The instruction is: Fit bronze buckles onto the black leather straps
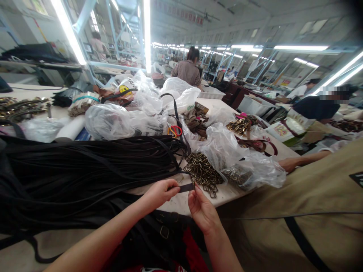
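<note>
Between my hands stretches the end of a black strap [186,187]. My left hand [163,192] pinches it between thumb and fingers. My right hand [202,208] is closed on a small metal buckle [194,185] at the strap's tip; the fingers partly cover it, so I cannot tell how far the strap passes through. Just beyond my right hand lies a heap of brass-coloured buckles [202,168], a few spilling toward the table edge. A thick bundle of long black straps [85,162] fills the table on the left. In my lap are black straps with a buckle [164,232] fitted.
Clear plastic bags [227,147] crowd the table behind the buckles. Scissors with red and yellow handles [174,131] lie by the straps. A person's arm [304,160] reaches in from the right, above a khaki cloth [297,211]. Other people work farther back.
</note>
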`<state>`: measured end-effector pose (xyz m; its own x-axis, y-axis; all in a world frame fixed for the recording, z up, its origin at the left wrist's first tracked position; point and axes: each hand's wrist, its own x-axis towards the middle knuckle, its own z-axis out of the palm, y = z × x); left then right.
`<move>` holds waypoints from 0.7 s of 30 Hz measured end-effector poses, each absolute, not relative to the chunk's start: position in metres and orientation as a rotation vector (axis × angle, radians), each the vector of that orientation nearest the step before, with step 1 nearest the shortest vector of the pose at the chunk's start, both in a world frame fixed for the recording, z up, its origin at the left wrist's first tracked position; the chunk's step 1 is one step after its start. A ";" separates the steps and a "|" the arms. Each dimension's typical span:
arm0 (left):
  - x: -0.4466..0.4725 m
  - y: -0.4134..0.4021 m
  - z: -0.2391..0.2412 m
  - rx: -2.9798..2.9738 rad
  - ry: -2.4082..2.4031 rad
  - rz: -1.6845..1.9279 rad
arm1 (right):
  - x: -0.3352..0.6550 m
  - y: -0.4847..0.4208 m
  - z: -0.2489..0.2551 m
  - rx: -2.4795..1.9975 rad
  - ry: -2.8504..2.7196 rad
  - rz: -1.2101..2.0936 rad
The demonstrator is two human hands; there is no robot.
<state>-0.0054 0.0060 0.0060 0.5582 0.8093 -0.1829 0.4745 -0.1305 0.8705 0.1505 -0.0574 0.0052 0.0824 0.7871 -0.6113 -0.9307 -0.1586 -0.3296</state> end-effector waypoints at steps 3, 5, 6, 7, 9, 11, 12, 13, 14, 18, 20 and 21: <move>-0.008 0.007 0.014 1.849 1.017 0.382 | 0.155 -0.061 0.000 -0.802 0.273 1.686; -0.009 0.007 0.018 1.861 0.969 0.356 | 0.155 -0.064 -0.005 -0.785 0.216 1.743; -0.009 0.006 0.020 1.863 0.941 0.344 | 0.153 -0.065 -0.008 -0.784 0.150 1.742; -0.009 0.005 0.020 1.865 0.922 0.339 | 0.151 -0.065 -0.010 -0.792 0.073 1.730; -0.008 0.003 0.019 1.882 0.932 0.366 | 0.143 -0.065 -0.012 -0.825 -0.063 1.691; -0.008 0.000 0.016 1.921 0.975 0.436 | 0.136 -0.062 -0.012 -0.861 -0.134 1.666; -0.008 -0.001 0.014 1.953 0.978 0.478 | 0.133 -0.061 -0.011 -0.870 -0.158 1.655; -0.007 -0.002 0.013 1.998 0.957 0.514 | 0.131 -0.059 -0.011 -0.874 -0.185 1.645; -0.007 -0.002 0.011 2.048 0.922 0.557 | 0.129 -0.057 -0.011 -0.877 -0.214 1.635; -0.006 -0.002 0.010 2.194 0.881 0.804 | 0.125 -0.052 -0.016 -0.948 -0.308 1.591; -0.006 -0.001 0.013 2.214 0.898 0.885 | 0.123 -0.049 -0.021 -1.014 -0.353 1.552; -0.008 -0.001 0.015 2.207 0.900 0.882 | 0.122 -0.047 -0.023 -1.040 -0.373 1.536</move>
